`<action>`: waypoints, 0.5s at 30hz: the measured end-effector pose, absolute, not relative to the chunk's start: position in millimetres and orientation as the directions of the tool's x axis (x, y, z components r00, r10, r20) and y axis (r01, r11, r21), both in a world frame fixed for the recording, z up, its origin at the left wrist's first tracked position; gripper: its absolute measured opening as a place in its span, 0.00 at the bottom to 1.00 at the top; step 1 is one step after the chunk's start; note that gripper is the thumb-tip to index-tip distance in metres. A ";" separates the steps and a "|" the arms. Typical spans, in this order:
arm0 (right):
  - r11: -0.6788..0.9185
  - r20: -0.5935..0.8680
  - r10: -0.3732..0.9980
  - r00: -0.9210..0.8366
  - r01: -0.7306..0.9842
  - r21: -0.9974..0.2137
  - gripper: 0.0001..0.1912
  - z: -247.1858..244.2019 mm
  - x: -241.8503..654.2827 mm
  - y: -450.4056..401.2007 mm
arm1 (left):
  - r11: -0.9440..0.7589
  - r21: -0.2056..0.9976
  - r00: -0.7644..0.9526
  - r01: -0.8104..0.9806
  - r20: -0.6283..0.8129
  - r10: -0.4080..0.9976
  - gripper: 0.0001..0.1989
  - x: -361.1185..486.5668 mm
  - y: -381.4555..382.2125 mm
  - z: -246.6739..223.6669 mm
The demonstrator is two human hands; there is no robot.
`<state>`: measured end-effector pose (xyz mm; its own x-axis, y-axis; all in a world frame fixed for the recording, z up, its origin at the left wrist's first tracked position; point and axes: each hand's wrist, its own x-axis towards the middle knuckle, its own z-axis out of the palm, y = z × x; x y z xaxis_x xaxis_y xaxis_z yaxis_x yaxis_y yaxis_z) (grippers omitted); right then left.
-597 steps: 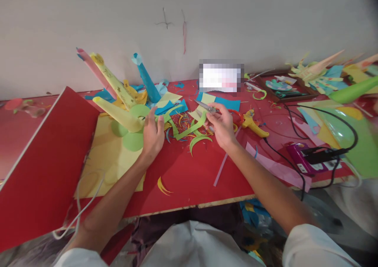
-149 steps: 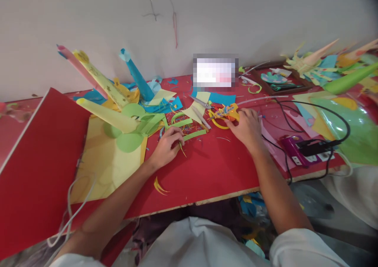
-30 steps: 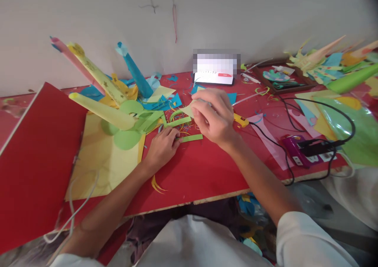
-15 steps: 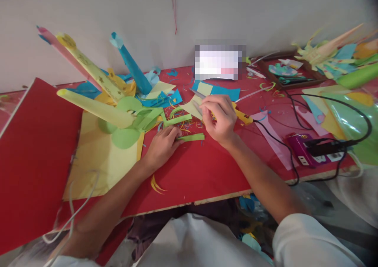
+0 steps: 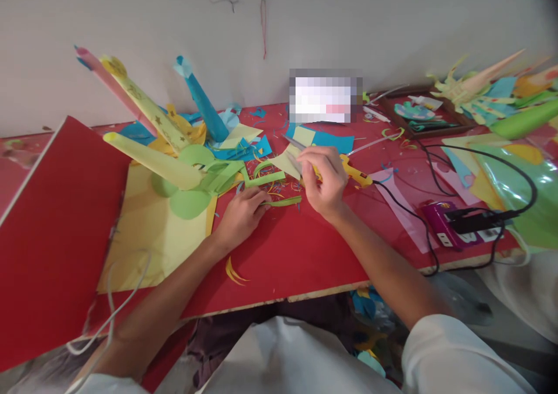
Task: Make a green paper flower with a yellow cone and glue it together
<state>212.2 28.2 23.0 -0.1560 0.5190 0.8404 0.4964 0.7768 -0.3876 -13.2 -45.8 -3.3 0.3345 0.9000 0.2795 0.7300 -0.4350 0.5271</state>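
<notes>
My left hand (image 5: 244, 214) is closed on a narrow green paper strip (image 5: 285, 201), which sticks out to the right just above the red tabletop (image 5: 279, 254). Scissors (image 5: 294, 143) are in my right hand (image 5: 325, 179), their grey blades spread and pointing up and left; the handles are hidden by the fingers. Apart from the blades, the strip lies below them. Beyond my left hand are folded green strips (image 5: 265, 178) and green paper circles (image 5: 192, 203), with a pale yellow paper cone (image 5: 152, 158) over them.
A yellow glue gun (image 5: 358, 173) with a black cord lies beside my right hand. Further right are a purple box (image 5: 444, 225) and a brown tray (image 5: 429, 128). Paper cones, including a blue one (image 5: 204, 106), lean at the back left. A red board (image 5: 56, 237) stands left.
The green strip has tilted and now shows more of its thin edge. Both hands keep nearly the same places; the whole view has shifted slightly.
</notes>
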 end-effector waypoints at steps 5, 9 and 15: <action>0.797 0.785 0.561 -0.264 0.429 -0.425 0.25 18.1 207.8 15.2 | -0.261 0.607 0.050 0.750 0.341 0.939 0.06 -20.9 -40.7 5.6; 0.764 0.601 0.637 -0.483 0.291 -0.576 0.29 16.5 188.1 -7.2 | -0.187 0.733 -0.138 0.653 0.358 0.923 0.04 -26.9 -35.0 11.3; 0.414 0.303 0.826 -0.476 0.146 -0.899 0.26 13.6 159.5 -24.2 | -0.230 0.868 -0.168 0.440 0.331 0.928 0.11 -24.4 -37.7 15.4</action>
